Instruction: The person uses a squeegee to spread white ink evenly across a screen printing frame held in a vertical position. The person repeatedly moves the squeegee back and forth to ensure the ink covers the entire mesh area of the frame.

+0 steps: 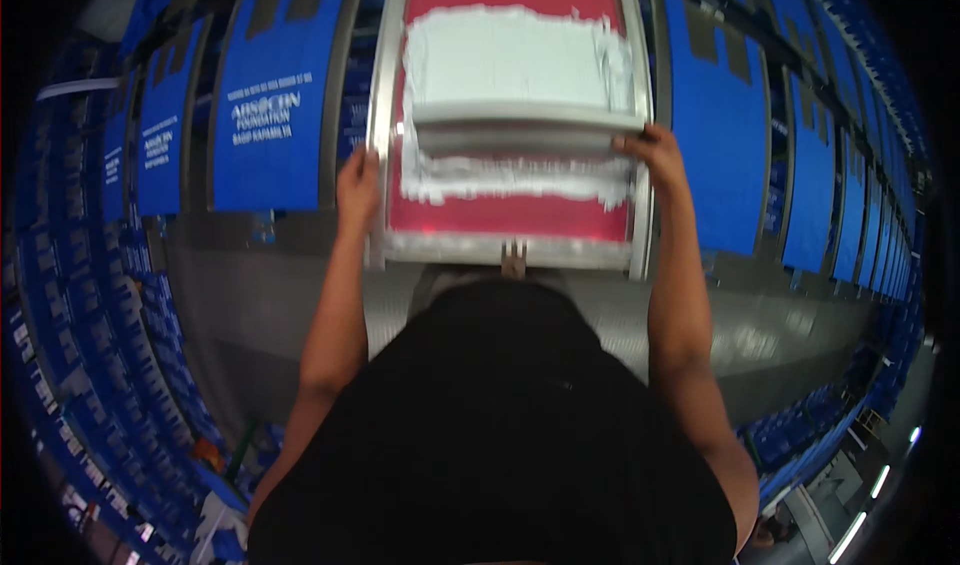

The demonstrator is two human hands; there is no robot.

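A metal-framed printing screen (383, 115) with red mesh lies in front of me, smeared with white ink. A long grey squeegee (525, 127) spans the mesh across its middle. My left hand (357, 187) grips the left side of the frame near the squeegee's left end. My right hand (650, 155) holds the squeegee's right end at the frame's right rail. A thick band of white ink (515, 180) sits just below the blade.
Blue bags (268, 95) with white print lie in a row to the left, and plain blue ones (718, 125) to the right, on a long table. Stacks of blue bags (110, 365) fill the racks on both sides. A grey metal table edge (780, 335) runs below.
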